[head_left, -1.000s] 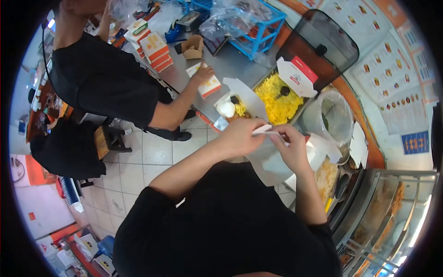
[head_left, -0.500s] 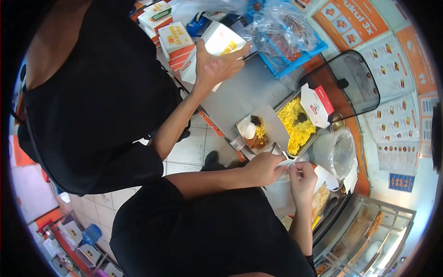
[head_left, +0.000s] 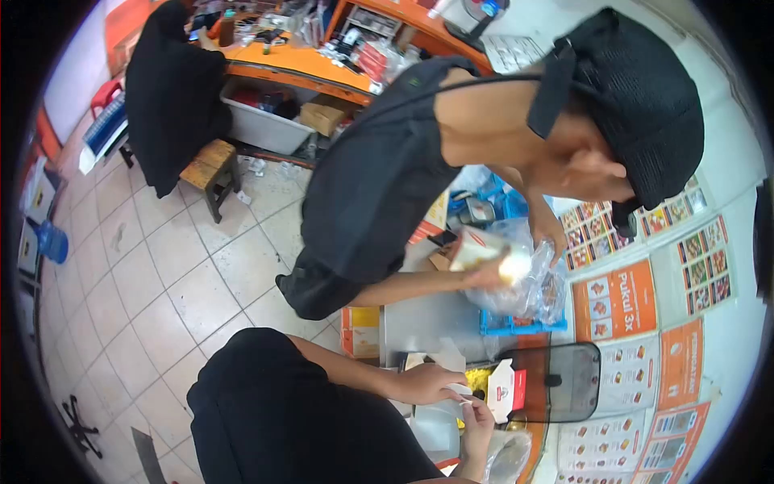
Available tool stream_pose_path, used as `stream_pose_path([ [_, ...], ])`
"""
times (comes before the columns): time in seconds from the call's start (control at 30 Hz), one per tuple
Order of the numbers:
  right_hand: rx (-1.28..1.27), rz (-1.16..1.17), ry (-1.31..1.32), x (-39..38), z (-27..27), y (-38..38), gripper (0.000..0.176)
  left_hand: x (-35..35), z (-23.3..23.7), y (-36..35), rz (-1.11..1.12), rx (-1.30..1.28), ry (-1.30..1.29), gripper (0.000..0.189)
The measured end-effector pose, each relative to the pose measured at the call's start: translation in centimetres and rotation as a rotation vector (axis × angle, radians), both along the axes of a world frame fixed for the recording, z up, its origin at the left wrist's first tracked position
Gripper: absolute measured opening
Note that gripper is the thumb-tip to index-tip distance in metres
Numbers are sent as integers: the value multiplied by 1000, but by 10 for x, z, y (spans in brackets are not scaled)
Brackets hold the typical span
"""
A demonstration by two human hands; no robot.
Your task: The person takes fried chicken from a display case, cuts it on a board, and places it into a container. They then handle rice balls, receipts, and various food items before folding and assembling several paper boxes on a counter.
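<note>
My left hand (head_left: 429, 382) and my right hand (head_left: 477, 421) meet at the lower middle of the head view. Both are closed in a pinch on a small white item (head_left: 459, 390), too small to name. Just beyond them stands an open food box with a white and red flap (head_left: 501, 390) and yellow rice (head_left: 477, 378) beside it. Below my left hand is a pale translucent container (head_left: 436, 431). A clear plastic-lined tub (head_left: 506, 456) stands to the right of my right hand.
A co-worker in black (head_left: 379, 177) leans over the steel counter (head_left: 427, 323), holding a white box (head_left: 477, 248) by a plastic bag over a blue basket (head_left: 520, 326). A dark lid (head_left: 571, 381) lies by the wall. Another person (head_left: 173, 97) sits near an orange desk (head_left: 298, 66).
The view has swung up and left, so my hands appear lower. They still pinch the small item. The co-worker's hands and box are now beside the plastic bag.
</note>
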State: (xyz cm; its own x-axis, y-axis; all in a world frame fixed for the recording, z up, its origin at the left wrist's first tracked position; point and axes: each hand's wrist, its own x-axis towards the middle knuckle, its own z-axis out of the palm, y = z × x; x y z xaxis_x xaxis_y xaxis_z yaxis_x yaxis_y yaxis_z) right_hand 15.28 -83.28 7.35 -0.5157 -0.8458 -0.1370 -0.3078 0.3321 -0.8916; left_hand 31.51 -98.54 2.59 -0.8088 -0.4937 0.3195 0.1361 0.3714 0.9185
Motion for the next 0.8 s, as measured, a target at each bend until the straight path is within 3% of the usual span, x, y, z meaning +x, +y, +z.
stream_pose_path([
  [0.03,-48,-5,-65,-8,-5,-3,5,5,3,-1,40,-7,157,24],
  [0.1,-88,-54,-104,0,6,-20,3,9,-3,-3,32,-151,163,21],
  [0.17,-117,-59,-139,-1,14,-28,4,18,5,-9,121,-398,414,21],
  [0.23,-178,-60,-111,-3,14,-35,4,21,3,-12,86,-401,376,23],
  [0.3,-131,-7,28,4,29,-36,5,14,-6,-11,34,-150,370,25],
  [0.37,-50,31,223,17,47,-37,12,34,23,-11,-39,216,142,24],
  [0.47,25,-11,152,28,52,-29,12,20,2,-7,-71,388,169,19],
  [0.53,-70,-87,-51,28,44,-26,10,13,0,-6,-95,402,204,19],
  [0.63,-81,-150,-123,19,40,-13,8,1,10,-7,-68,259,211,17],
  [0.7,-84,-223,-133,19,35,-5,6,-17,13,-7,264,-117,172,20],
  [0.73,-89,-254,-72,19,33,1,7,-27,14,-8,241,-106,155,20],
  [0.8,-146,-364,-36,34,35,10,9,-47,12,0,456,-171,105,25],
])
